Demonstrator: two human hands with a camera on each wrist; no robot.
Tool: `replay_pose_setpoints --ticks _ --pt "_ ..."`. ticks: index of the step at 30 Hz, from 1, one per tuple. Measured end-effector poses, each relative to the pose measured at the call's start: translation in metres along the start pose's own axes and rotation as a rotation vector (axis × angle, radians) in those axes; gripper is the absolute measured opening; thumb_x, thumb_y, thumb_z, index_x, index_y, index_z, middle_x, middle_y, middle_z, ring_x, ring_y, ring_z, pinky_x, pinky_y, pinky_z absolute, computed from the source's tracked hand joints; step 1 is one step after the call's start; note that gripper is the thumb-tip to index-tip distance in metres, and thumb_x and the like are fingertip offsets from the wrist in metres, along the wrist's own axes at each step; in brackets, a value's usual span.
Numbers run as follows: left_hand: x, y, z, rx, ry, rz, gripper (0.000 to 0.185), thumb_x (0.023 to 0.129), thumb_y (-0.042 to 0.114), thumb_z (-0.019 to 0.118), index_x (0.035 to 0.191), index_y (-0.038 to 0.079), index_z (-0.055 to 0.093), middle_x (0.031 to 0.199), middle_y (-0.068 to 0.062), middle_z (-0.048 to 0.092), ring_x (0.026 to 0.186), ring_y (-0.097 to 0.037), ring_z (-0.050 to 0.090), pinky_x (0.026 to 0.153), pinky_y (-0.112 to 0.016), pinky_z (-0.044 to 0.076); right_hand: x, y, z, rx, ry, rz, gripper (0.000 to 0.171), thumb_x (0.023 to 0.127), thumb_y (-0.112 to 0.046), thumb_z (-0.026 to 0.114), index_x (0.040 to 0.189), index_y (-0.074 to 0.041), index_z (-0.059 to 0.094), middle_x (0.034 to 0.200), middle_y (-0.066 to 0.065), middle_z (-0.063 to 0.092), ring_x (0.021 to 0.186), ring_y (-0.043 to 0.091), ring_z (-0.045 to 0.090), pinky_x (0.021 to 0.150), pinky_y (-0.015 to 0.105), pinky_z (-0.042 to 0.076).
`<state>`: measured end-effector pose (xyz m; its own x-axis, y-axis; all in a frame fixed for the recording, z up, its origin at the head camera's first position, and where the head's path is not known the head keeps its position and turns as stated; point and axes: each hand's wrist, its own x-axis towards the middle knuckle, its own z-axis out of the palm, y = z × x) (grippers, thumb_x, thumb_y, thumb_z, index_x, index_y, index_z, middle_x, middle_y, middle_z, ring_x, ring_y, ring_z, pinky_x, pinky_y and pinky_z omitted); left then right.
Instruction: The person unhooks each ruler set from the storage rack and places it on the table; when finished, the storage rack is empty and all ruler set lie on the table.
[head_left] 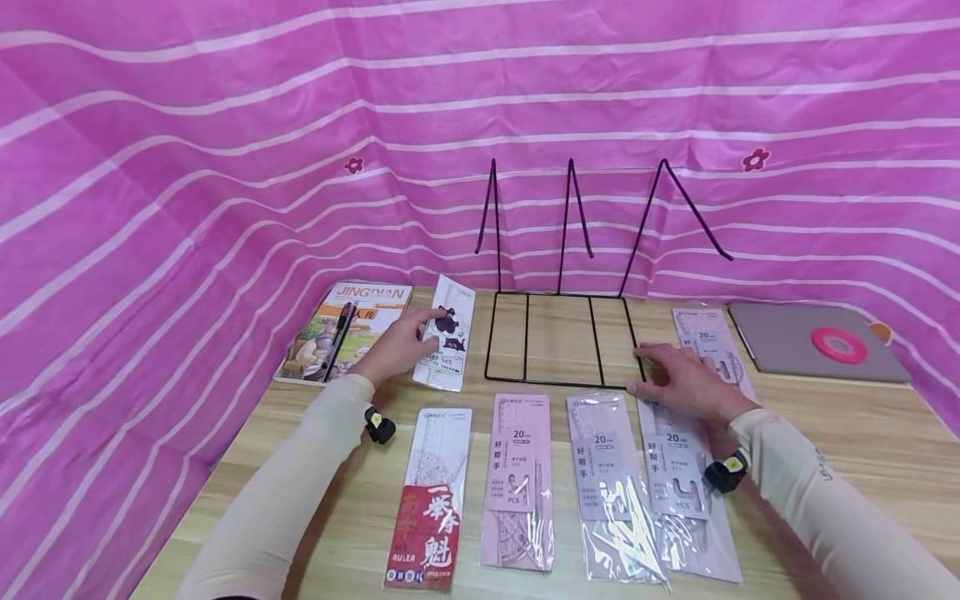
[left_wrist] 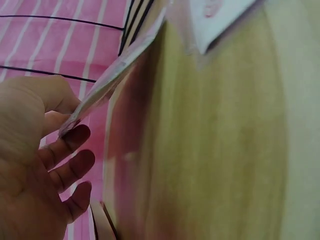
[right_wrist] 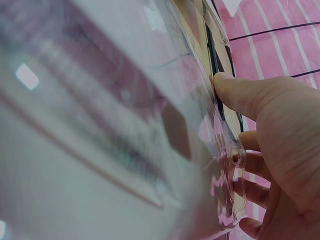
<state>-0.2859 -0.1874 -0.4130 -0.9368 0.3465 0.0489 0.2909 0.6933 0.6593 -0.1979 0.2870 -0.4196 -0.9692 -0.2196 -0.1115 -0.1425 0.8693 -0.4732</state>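
Left hand (head_left: 397, 346) fingers pinch the ruler-set packet (head_left: 448, 333); right hand (head_left: 686, 383) fingers, seemingly relaxed, rest beside wire rack (head_left: 558, 337). Slick plastic could slip from the pinch.

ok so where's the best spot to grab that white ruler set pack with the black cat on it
Probably its near short end. The white ruler set pack lies flat on the table, beside the book, so a thumb-and-finger pinch needs a lifted edge. The left hand already pinches its left long edge, raised in the wrist view; coming from the left also works.
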Motion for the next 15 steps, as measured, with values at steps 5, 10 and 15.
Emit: replay_pose_setpoints --ticks 5,10,15 --pt "-0.0027 0.0007 0.0051 0.114 -0.005 -0.001 0.06 0.098 0.019 0.065 0.156 0.016 0.052 0.131 -0.013 0.057 0.097 -0.025 0.053 0.09 -0.044 0.05 0.0015 0.0001 0.0 0.004 0.004 -0.01 0.088 0.094 -0.061 0.071 0.16 -0.011 0.041 0.164 0.026 0.04 0.142 0.047 0.04 0.117 0.073 0.02" --pt "-0.0068 -0.0024 0.0069 0.173 -0.008 -0.036 0.06 0.097 0.022 0.066 0.156 0.017 0.052 0.13 -0.014 0.058 0.102 -0.027 0.056 0.096 -0.049 0.052 0.0021 -0.0008 0.003 0.003 0.003 -0.012 0.086 0.094 -0.06 0.071 0.16 -0.011 0.042 0.163 0.025 0.041 0.141 0.047 0.041 0.117 0.073 0.019" --pt "-0.0087 -0.0064 0.0086 0.2 -0.025 -0.065 0.059 0.098 0.024 0.064 0.156 0.018 0.052 0.146 -0.018 0.055 0.126 -0.034 0.056 0.112 -0.058 0.047 0.0044 -0.0005 0.0051 -0.01 0.002 -0.007 0.087 0.094 -0.062 0.07 0.159 -0.012 0.042 0.163 0.025 0.043 0.14 0.045 0.042 0.115 0.072 0.02"
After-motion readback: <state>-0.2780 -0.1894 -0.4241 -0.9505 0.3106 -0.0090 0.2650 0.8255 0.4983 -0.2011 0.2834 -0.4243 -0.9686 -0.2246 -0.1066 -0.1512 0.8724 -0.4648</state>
